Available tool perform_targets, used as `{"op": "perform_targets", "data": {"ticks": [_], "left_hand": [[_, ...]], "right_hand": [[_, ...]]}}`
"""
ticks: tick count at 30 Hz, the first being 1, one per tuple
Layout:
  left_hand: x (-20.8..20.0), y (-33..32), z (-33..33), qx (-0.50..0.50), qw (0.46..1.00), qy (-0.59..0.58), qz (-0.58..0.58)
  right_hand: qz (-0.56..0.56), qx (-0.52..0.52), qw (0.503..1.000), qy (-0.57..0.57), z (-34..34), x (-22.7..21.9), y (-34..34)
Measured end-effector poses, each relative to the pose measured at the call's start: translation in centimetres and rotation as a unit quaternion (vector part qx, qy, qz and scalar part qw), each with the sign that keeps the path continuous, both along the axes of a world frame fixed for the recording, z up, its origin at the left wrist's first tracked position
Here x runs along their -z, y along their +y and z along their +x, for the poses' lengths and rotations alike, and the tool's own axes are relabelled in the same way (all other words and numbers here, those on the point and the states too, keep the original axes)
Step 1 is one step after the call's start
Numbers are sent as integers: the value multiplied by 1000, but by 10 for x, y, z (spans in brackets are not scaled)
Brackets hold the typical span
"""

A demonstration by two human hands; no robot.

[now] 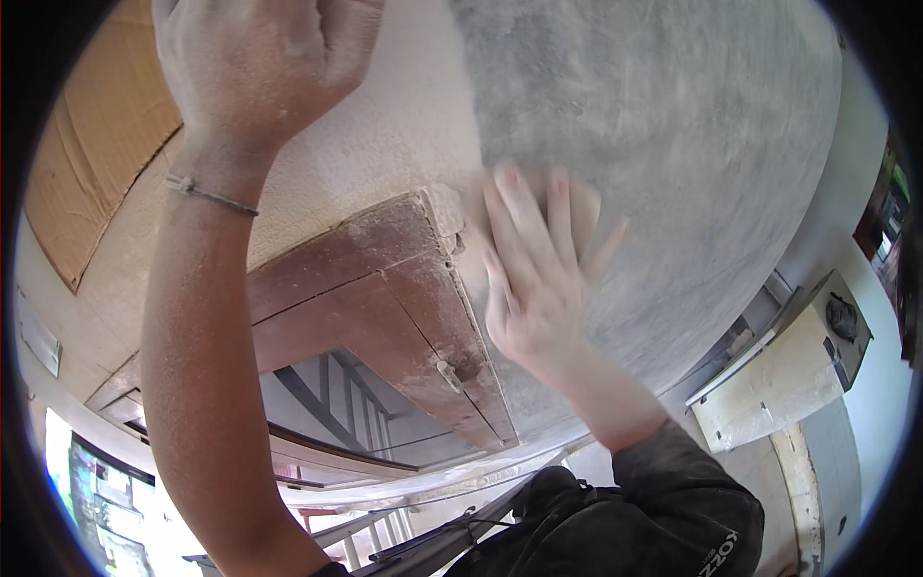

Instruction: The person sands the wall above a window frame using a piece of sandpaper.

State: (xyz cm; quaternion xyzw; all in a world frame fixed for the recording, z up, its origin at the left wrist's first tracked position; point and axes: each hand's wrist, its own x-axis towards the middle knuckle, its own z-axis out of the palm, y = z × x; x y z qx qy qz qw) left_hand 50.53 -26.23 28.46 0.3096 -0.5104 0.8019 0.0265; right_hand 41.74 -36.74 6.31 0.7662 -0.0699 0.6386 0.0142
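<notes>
My right hand (543,284) lies on a wall, slightly smeared by motion, with its fingers spread over a flat tan piece (585,219) that looks like a sheet of sandpaper. Most of that piece is hidden under the palm. Beneath it the wall is dull grey plaster (663,115), meeting a pale coated strip (404,115) along an upright edge. At the upper left my left hand (269,58) is raised close to the pale strip, dusted white. Its fingertips are cut off by the picture's upper edge, so what they hold, if anything, is hidden.
A dusty brown wooden window frame (394,288) with a latch sits between my arms, its corner chipped. Brown cardboard (106,135) covers the far left. Below is a metal ladder (385,529). At the right stands a pale box-shaped unit (779,385).
</notes>
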Motion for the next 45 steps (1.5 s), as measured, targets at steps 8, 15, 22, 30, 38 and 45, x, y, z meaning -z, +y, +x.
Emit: {"op": "perform_targets", "data": {"ticks": [8, 15, 22, 30, 38, 45], "left_hand": [[0, 2, -17, -21, 999, 32, 33], [-5, 8, 0, -78, 996, -11, -29], [-1, 6, -3, -102, 993, 51, -27], [6, 9, -7, -107, 986, 122, -29], [4, 12, -8, -115, 987, 104, -30], [5, 15, -8, -116, 985, 123, -38]], "right_hand": [[11, -20, 1000, 16, -6, 27, -4], [35, -22, 998, 43, -8, 3, 5], [-2, -6, 1000, 13, -5, -20, -1], [-12, -26, 999, 24, -4, 29, -2], [-10, -83, 984, 157, -19, 60, -5], [98, -183, 796, 569, -114, 239, -55]]}}
